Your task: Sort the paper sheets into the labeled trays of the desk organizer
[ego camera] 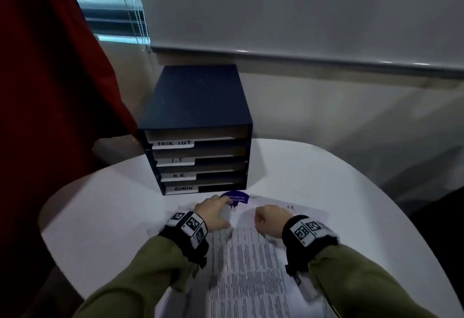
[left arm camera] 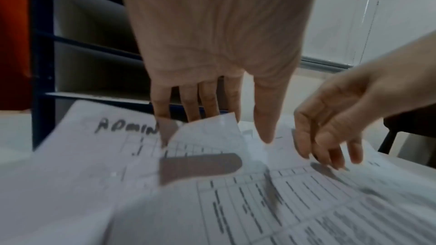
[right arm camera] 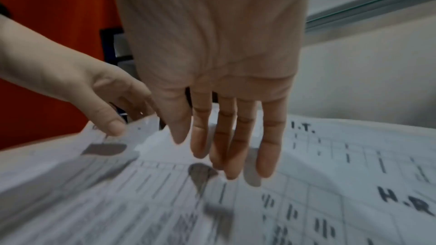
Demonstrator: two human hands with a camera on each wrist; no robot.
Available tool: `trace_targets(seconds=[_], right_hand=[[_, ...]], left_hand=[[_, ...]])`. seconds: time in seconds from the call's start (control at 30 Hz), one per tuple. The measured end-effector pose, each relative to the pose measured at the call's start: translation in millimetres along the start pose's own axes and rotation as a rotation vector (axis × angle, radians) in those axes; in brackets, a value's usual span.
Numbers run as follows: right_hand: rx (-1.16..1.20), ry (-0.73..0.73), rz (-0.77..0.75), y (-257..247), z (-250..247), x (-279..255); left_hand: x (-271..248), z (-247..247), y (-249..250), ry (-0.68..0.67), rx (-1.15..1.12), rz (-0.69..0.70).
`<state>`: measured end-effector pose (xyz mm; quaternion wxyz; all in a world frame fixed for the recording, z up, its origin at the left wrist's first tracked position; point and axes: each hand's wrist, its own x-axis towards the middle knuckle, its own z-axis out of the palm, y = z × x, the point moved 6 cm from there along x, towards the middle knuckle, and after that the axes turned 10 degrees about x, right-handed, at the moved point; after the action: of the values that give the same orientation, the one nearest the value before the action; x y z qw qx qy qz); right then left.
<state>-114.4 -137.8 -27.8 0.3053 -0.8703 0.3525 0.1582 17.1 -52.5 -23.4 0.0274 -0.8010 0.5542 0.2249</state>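
Printed, hand-labelled paper sheets (ego camera: 247, 262) fanned under both hands, before organizer (ego camera: 198, 131).

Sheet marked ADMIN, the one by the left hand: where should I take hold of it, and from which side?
Take the ADMIN sheet at its far edge beside the handwritten label, coming from the left with the left hand. That corner lies bare in the left wrist view; nearer the middle another sheet's curled corner overlaps it. Probably slide it leftwards first, since it lies flat on the table.
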Motion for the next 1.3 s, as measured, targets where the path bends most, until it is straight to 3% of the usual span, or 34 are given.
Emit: trace_targets(seconds=[0.27,0.4,0.53,0.63,0.8,0.87,1.07,1.17,1.23,1.3], right_hand=[[-0.086,-0.117,-0.003,19,32,20],[-0.142,-0.045,-0.027,19,36,21],[-0.133,0.104,-0.007,22,44,8],[-0.132,0.195,-0.004,19,56,-8],[-0.132,0.134,-0.010,25,78,-41],[-0.113,0.123,-0.008,28,84,-57],[0.121,0.196,0.001,41,87,-81],[0.351,0.333,0.024,53,79,-85],[0.540,0.461,0.054,66,68,-83],[0.759,0.486,0.101,77,66,-78]], left_hand=[[11,31,-2,-0.048,0.167,0.010],[9,39,-3,-0.037,0.220,0.011],[4,44,3,0.122,0.409,-0.063],[-11,52,17,0.267,0.530,-0.042],[-33,63,-1,0.195,0.319,-0.046],[-44,60,-9,0.236,0.262,-0.072],[-67,46,-11,0.491,0.205,-0.079],[-80,33,-6,0.652,0.161,-0.044],[-82,32,-2,0.641,0.052,0.029],[-83,35,3,0.568,-0.067,0.122]])
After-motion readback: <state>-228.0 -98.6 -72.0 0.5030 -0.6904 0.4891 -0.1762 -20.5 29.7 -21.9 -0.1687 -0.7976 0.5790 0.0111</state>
